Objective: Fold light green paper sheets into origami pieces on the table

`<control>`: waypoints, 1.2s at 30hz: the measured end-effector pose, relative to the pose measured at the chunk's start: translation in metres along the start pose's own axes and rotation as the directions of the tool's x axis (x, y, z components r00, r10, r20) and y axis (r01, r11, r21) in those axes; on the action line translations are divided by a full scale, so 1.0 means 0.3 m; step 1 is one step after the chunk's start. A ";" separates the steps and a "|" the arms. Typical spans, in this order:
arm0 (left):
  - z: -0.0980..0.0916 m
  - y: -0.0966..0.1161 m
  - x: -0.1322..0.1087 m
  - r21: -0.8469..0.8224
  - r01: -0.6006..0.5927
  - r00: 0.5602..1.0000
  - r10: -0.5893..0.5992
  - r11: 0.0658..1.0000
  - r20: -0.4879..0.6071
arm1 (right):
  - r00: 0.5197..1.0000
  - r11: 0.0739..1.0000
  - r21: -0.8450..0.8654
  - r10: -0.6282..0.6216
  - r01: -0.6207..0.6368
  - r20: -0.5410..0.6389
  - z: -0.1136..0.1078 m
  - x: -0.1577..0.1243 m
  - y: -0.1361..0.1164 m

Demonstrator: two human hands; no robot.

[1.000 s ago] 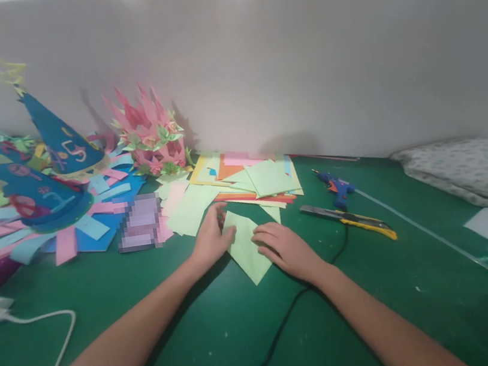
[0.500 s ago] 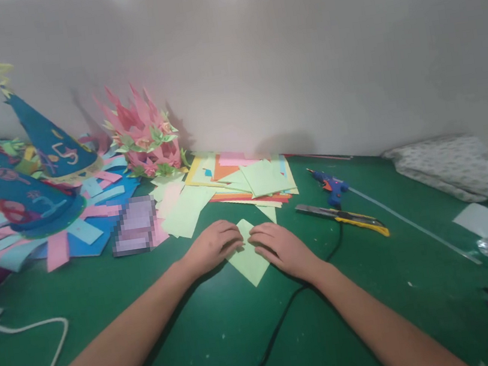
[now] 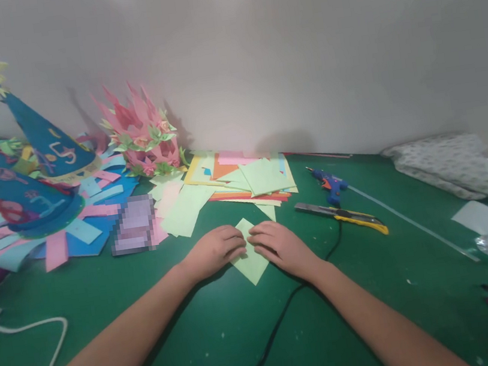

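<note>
A small light green paper square (image 3: pixel 252 270) lies on the table, turned with one corner toward me. My left hand (image 3: pixel 221 250) rests on its left side, fingers bent together and pressing on the sheet. From the right, my right hand (image 3: pixel 283 249) presses the other side in the same way, its fingertips close to the left ones. The fingers cover the paper's left and right corners; its top and bottom tips show. Beyond the hands lies a stack of coloured paper (image 3: pixel 265 177), with loose green sheets (image 3: pixel 188 210) to its left.
A utility knife (image 3: pixel 344 216) and a blue glue gun (image 3: pixel 329 184) lie to the right, a black cord running toward me. At left are a blurred phone (image 3: pixel 134 222), a pink paper crown (image 3: pixel 144 136) and blue cone hats (image 3: pixel 44 135). A pale partition (image 3: pixel 300 66) stands behind.
My left hand has shifted slightly right and down over the paper, closer to the right hand. My right hand has barely moved.
</note>
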State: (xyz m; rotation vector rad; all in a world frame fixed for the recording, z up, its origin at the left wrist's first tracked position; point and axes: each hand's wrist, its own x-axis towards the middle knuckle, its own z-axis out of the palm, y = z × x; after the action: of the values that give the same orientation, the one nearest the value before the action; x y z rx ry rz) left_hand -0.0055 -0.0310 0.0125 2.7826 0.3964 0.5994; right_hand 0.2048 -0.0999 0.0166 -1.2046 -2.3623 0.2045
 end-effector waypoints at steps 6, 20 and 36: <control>0.002 0.002 -0.003 -0.022 -0.016 0.999 0.015 1.000 -0.028 | 1.000 1.000 0.005 -0.009 0.009 0.002 0.004 -0.001 -0.004; -0.002 0.007 -0.003 -0.042 0.002 1.000 -0.003 0.999 -0.024 | 0.998 0.998 -0.045 -0.044 0.042 -0.046 0.005 -0.005 -0.007; 0.009 -0.010 0.002 -0.015 0.064 0.998 -0.064 0.998 0.011 | 0.999 0.998 -0.066 -0.008 0.011 0.041 0.006 -0.001 -0.011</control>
State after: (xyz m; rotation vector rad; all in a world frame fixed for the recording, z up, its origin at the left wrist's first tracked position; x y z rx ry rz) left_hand -0.0044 -0.0285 0.0094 2.7460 0.4751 0.5704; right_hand 0.2018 -0.1020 0.0161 -1.2305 -2.4268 0.1495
